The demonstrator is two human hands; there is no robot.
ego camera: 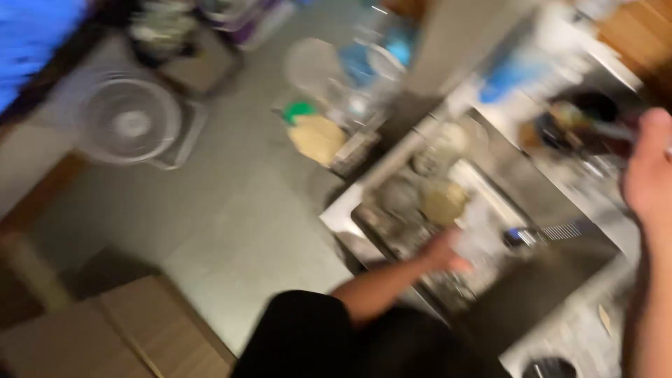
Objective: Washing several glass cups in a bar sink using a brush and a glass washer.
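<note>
Both hands are in view, though the blur costs me detail. From my remote seat, the left hand (448,253) reaches into the steel sink (490,276), fingers apparently closed around something clear, perhaps a glass (479,234); I cannot tell for certain. Right hand (651,175) hangs at three o'clock above the counter (595,203), loosely spread, holding nothing I can make out. Round dishes (427,199) still sit in the basin at about twelve o'clock from the left hand, so I judge the washing far from finished. Packages: a blue-and-white container (507,73) at one o'clock, a green lid (299,110) on the floor (231,210), and a white fan (129,122) at ten o'clock. Labels are unreadable.
</note>
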